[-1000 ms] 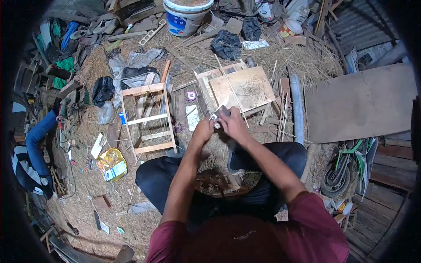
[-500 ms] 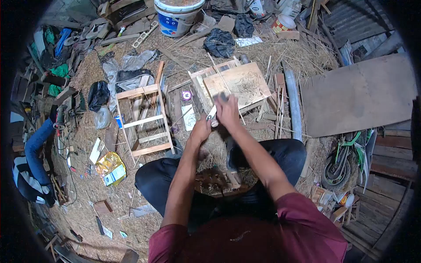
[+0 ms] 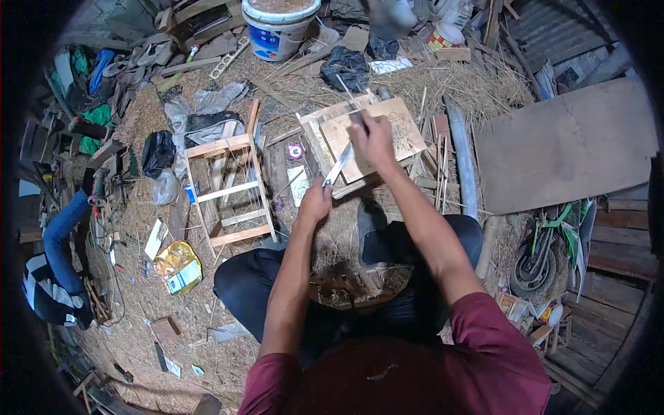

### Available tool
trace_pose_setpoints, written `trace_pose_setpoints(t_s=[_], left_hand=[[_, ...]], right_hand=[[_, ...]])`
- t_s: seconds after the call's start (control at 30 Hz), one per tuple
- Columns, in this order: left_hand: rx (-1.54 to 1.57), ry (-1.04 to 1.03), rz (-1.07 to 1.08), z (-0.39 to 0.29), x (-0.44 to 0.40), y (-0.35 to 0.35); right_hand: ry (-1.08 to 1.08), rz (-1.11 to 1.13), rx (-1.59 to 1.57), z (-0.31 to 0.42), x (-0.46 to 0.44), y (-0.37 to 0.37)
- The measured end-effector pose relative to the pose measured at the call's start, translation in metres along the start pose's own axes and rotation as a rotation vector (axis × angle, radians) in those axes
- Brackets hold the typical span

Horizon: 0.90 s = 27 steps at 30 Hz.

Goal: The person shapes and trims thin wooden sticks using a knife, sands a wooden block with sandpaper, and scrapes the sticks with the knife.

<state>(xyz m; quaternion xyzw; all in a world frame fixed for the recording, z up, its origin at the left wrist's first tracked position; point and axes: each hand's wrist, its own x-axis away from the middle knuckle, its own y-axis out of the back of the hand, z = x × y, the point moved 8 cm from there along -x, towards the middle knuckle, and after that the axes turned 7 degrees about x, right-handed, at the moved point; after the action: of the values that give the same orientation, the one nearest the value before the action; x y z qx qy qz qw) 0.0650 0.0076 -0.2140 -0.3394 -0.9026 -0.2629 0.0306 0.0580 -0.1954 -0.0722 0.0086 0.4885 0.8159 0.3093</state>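
Observation:
My left hand [image 3: 316, 205] is closed around the near end of a shiny knife-like blade [image 3: 338, 168], which slants up and away to the right. My right hand [image 3: 375, 144] is closed on a dark, block-like piece [image 3: 358, 122] near the blade's far end. Whether the piece touches the blade or is joined to it cannot be made out. Beneath the right hand lies a flat wooden board [image 3: 404, 135] with dark drawn markings, resting on a wooden frame [image 3: 311, 138]. A paper with a drawing [image 3: 298, 183] lies left of the blade.
A slatted wooden frame [image 3: 227, 189] stands to the left, beside a purple-and-white tape measure [image 3: 295, 151]. A paint bucket [image 3: 280, 31] is at the back. On the right are a large brown panel [image 3: 567, 149] and a green wheeled thing [image 3: 538, 259]. Straw and scraps cover the ground.
My right hand has moved up and to the right with the dark piece, away from my left hand. More of the blade shows now. My left hand has barely moved.

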Motion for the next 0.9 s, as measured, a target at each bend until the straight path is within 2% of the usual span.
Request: trace_pose_setpoints(t_s=[0.1,0.2,0.27,0.3,0.4,0.43,0.5,0.6,0.63,0.73,0.77,0.9], left_hand=[[0.013,-0.012,-0.142,0.000,-0.002,0.008],[0.078,-0.042,-0.273,-0.012,-0.006,0.010],[0.168,-0.067,-0.337,-0.014,-0.009,0.005],[0.171,-0.008,-0.327,-0.026,-0.007,0.006],[0.167,-0.009,-0.277,-0.028,-0.017,-0.009],[0.167,-0.079,-0.292,-0.036,-0.016,-0.012],[0.093,-0.044,-0.203,-0.038,-0.021,-0.024],[0.030,-0.016,-0.106,-0.035,-0.020,-0.033],[0.016,-0.013,-0.083,-0.031,-0.022,-0.035],[-0.038,-0.025,-0.015,-0.020,-0.027,-0.035],[-0.044,-0.029,0.004,-0.017,-0.029,-0.034],[-0.074,-0.074,0.030,-0.007,-0.034,-0.036]], right_hand=[[-0.102,-0.174,0.023,-0.044,0.014,0.012],[0.047,-0.063,0.100,-0.048,0.040,0.006],[0.042,0.162,0.143,-0.046,0.051,-0.014],[0.078,0.169,0.181,-0.053,0.058,-0.025],[0.079,0.134,0.128,-0.059,0.060,-0.024],[0.088,0.117,0.096,-0.060,0.060,-0.023],[0.104,0.086,0.028,-0.062,0.057,-0.019],[0.000,-0.012,-0.133,-0.073,0.052,-0.010],[-0.064,0.062,-0.116,-0.073,0.052,-0.009],[0.179,0.113,-0.135,-0.028,0.059,0.001],[0.210,0.169,-0.193,-0.011,0.063,0.003],[0.314,0.139,0.020,0.014,0.085,-0.009]])
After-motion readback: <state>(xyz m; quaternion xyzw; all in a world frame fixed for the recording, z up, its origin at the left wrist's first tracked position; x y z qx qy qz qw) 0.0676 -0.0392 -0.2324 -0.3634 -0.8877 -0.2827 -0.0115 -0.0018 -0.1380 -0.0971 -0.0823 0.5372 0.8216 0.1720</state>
